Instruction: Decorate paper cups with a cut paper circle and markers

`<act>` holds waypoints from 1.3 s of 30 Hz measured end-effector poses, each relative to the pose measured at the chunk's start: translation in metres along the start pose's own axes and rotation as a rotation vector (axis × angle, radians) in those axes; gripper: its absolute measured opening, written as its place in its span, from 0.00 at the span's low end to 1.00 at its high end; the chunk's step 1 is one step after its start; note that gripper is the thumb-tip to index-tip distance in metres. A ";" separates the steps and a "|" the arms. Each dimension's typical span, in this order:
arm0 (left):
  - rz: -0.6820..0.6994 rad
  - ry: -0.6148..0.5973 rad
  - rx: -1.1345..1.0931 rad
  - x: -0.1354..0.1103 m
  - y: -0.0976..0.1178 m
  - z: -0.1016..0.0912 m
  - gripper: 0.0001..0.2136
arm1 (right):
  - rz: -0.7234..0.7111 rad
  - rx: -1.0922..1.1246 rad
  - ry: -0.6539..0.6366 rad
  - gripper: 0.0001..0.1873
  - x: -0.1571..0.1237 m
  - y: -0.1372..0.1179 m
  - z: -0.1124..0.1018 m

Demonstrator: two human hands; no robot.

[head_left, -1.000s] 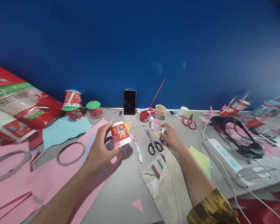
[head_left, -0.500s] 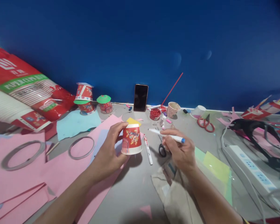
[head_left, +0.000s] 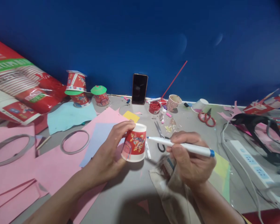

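My left hand (head_left: 109,152) grips a red and white paper cup (head_left: 136,143) from its left side. The cup is upside down, tilted a little, with a printed figure facing me. In my right hand (head_left: 192,158) is a white marker (head_left: 189,147) with a blue end, held like a pen. Its tip points left, close to the cup's right side; whether it touches I cannot tell. Behind the cup lies another white marker (head_left: 148,150), partly hidden. Black-handled scissors (head_left: 161,147) rest beyond the marker in my right hand.
Pink paper (head_left: 60,168) and tape rolls (head_left: 75,142) cover the left, with a bag of paper cups (head_left: 25,77) behind. A phone (head_left: 140,88) leans on the blue wall. Red-handled scissors (head_left: 207,119) and a power strip (head_left: 252,165) are at right, a beige cloth (head_left: 170,189) in front.
The marker in my right hand has turned so its tip faces the cup, and that hand has come nearer to me. The cup has turned slightly, and my view has tilted down.
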State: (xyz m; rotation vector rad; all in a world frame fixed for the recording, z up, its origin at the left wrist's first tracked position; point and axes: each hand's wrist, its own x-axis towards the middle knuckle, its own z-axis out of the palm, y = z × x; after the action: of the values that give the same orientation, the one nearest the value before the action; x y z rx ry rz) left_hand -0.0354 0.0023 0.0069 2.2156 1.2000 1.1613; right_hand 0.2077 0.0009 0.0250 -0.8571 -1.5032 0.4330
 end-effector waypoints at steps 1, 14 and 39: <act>0.014 0.006 0.000 0.000 -0.001 0.001 0.30 | -0.043 0.003 -0.014 0.00 0.001 -0.002 0.001; 0.039 0.000 -0.001 -0.005 -0.007 0.010 0.35 | -0.334 -0.140 -0.209 0.10 0.014 -0.014 0.003; 0.021 -0.014 -0.017 -0.004 0.002 0.001 0.39 | -0.260 -0.126 -0.148 0.08 0.009 -0.006 -0.003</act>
State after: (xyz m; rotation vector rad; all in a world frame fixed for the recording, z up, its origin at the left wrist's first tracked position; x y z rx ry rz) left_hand -0.0348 -0.0015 0.0055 2.2251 1.1593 1.1578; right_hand 0.2099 0.0031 0.0361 -0.7259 -1.7679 0.2146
